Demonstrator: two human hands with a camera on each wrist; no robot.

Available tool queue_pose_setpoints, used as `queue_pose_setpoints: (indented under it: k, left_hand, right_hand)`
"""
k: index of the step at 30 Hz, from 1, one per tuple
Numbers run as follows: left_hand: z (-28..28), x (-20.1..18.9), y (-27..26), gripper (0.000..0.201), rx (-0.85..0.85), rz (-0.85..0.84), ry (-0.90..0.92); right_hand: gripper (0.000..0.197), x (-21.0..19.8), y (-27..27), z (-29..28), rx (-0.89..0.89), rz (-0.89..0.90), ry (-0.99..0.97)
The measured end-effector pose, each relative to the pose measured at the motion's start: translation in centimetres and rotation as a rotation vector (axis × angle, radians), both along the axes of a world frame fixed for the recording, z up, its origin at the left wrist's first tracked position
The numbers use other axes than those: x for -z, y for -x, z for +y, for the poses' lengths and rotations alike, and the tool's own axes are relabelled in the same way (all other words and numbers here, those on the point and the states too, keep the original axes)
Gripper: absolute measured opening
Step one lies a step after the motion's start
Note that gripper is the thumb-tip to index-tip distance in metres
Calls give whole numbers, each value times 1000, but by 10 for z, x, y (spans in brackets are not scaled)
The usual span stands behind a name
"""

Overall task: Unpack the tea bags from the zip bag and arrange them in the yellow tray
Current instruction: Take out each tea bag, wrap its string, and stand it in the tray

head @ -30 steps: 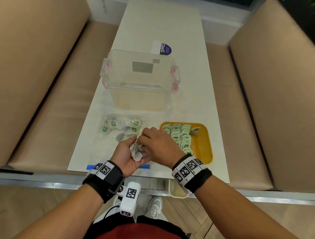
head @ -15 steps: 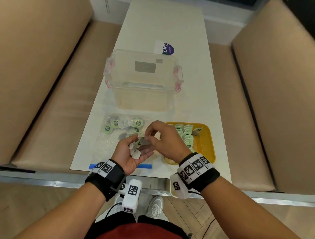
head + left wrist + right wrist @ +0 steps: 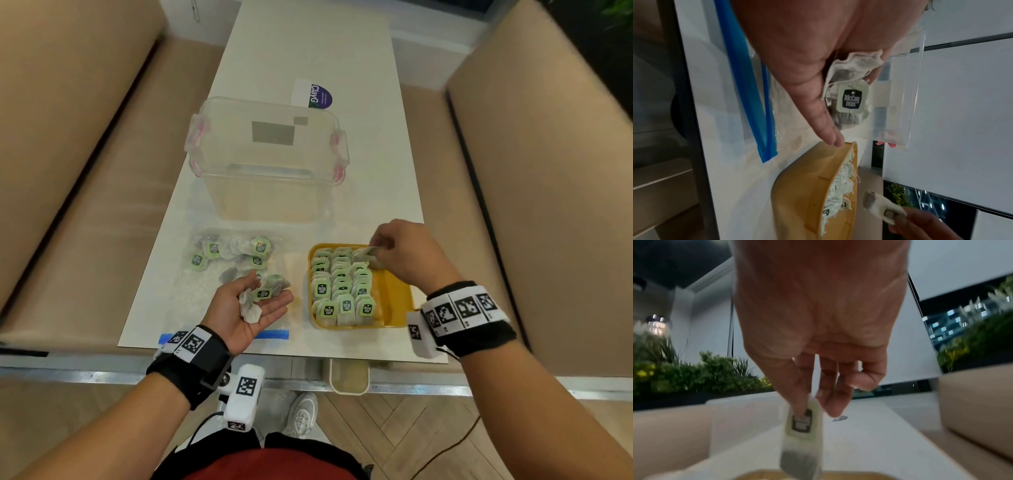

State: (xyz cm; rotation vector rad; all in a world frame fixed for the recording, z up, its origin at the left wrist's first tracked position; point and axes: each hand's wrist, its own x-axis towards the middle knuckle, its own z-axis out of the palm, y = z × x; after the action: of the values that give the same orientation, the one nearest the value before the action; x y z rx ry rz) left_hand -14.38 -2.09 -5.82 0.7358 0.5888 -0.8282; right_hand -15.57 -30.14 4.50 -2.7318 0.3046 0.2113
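The yellow tray (image 3: 394, 294) sits at the table's near right, its left part filled with rows of green-tagged tea bags (image 3: 342, 287). My right hand (image 3: 400, 253) pinches one tea bag (image 3: 803, 434) by thumb and fingers over the tray's far end. My left hand (image 3: 250, 305) lies palm up over the zip bag (image 3: 212, 284), cradling a few tea bags (image 3: 851, 91) with relaxed fingers. The clear zip bag with a blue seal (image 3: 274, 334) lies flat at the near left and holds several tea bags (image 3: 233, 251).
A clear plastic box (image 3: 267, 161) with pink latches stands behind the zip bag and tray. A white and purple card (image 3: 313, 94) lies beyond it. Beige benches flank the white table (image 3: 308, 51). The tray's right side shows bare yellow.
My right hand took one tea bag from the left palm and carried it right and away, over the tray's far end. The left hand's fingers opened flatter.
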Motion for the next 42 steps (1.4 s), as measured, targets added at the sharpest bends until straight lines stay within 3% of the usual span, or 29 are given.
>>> queue_pose_setpoints:
  k: [3,12,16,23,29,33,42]
  left_hand:
    - [2,2,1,52,2,-1,-4]
    - [3,4,3,56,-4,-28,-26]
    - [4,5,4,52,-7,-15,-17]
    - [6,4,3,37,-19,6,-30]
    - [9,3,2,47,-21,7,-31]
    - [10,3,2,58,-21,2,-33]
    - [6,-4,3,63,8,13,-21]
  right_hand:
    - [9,2,1,-24,21,53,182]
    - [24,22,-4,-43,58,200,211]
    - [13,37,-5,-36,18,231,296]
    - [28,60,-9,-27,-51,168,406]
    - [29,71,-13,-24,-135,129,476]
    - [28,69,-14,-25,-130,108,462]
    - [15,57,-11,-26,27,92,337]
